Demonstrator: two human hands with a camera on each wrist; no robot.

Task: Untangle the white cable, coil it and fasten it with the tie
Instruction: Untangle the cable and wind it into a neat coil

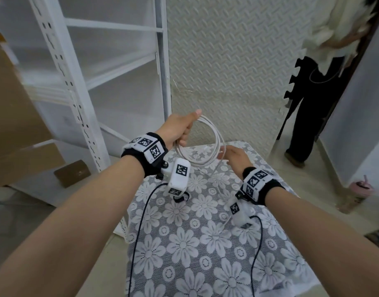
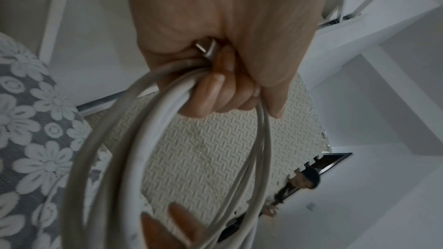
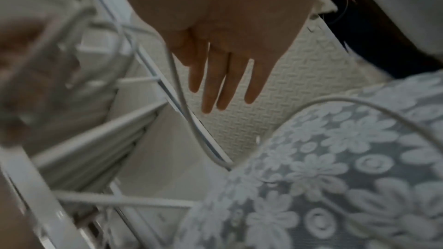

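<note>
The left hand (image 1: 180,129) is fisted around the top of the white cable (image 1: 216,133), whose loops hang above the far edge of the flower-clothed counter (image 1: 205,243), at the hand's 4 o'clock. The right hand (image 1: 234,156) is open, fingers straight, touching the coil's lower right side. Only the left wrist view shows a metal plug (image 2: 203,49) tucked in the fist; the right wrist view shows a loose strand (image 3: 374,107) trailing over the cloth.
</note>
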